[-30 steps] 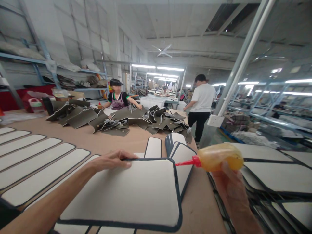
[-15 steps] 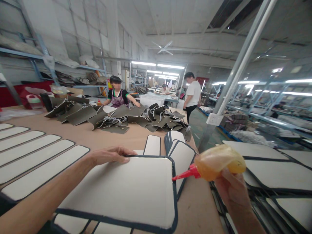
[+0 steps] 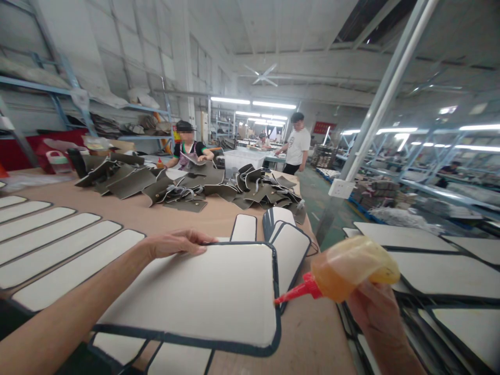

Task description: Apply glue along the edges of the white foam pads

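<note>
A white padded panel with dark edging (image 3: 203,291) lies on the brown table (image 3: 304,338) in front of me. My left hand (image 3: 175,244) rests on its far left edge, fingers curled over the trim and pressing it down. My right hand (image 3: 371,310) grips a soft yellow glue bottle (image 3: 351,268) with a red nozzle. The nozzle tip touches the panel's right edge near its middle. More white panels (image 3: 287,245) stand stacked just behind the one I hold.
Long white strips (image 3: 58,250) lie in rows at the left. A heap of grey-green leather pieces (image 3: 203,190) covers the far table, where a seated person (image 3: 189,148) works. Another person (image 3: 297,146) stands beyond. Large white panels (image 3: 429,271) are stacked at the right beside a metal post (image 3: 375,109).
The glue bottle has dropped lower and tilted nozzle-down to the panel's right edge. My left hand has stayed on the far edge. The standing person has walked farther away.
</note>
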The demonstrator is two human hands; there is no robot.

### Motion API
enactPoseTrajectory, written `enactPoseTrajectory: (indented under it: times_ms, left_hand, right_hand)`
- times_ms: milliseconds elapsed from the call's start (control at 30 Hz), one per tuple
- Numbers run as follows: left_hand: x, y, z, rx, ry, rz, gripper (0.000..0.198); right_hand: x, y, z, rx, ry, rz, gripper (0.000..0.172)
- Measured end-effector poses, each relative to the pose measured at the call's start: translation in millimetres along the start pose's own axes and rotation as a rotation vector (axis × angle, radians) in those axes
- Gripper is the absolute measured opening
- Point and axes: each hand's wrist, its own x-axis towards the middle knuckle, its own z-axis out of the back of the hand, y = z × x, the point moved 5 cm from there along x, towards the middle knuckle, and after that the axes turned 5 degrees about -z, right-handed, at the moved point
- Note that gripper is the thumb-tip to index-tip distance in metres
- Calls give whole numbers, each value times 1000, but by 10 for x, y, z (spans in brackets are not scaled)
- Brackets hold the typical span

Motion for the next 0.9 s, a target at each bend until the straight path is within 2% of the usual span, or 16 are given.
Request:
enactPoseTrajectory:
  times_ms: [233, 367, 533, 700, 900]
  left_hand:
    - [-24, 57, -4, -62, -76, 2, 44]
    - [-46, 79, -22, -112, -102, -7, 42]
    - [-72, 92, -74, -163, -109, 1, 44]
    - [-76, 155, -86, -199, -106, -29, 45]
    - [-53, 417, 6, -260, -245, 5, 50]
  right_hand:
    - [-87, 25, 12, -4, -69, -30, 62]
    - [-139, 60, -13, -11, -95, -19, 67]
    - [-161, 34, 63, 18, -181, -13, 66]
    - [-219, 29, 67, 18, -186, 19, 62]
    - [-352, 35, 84, 39, -264, 99, 50]
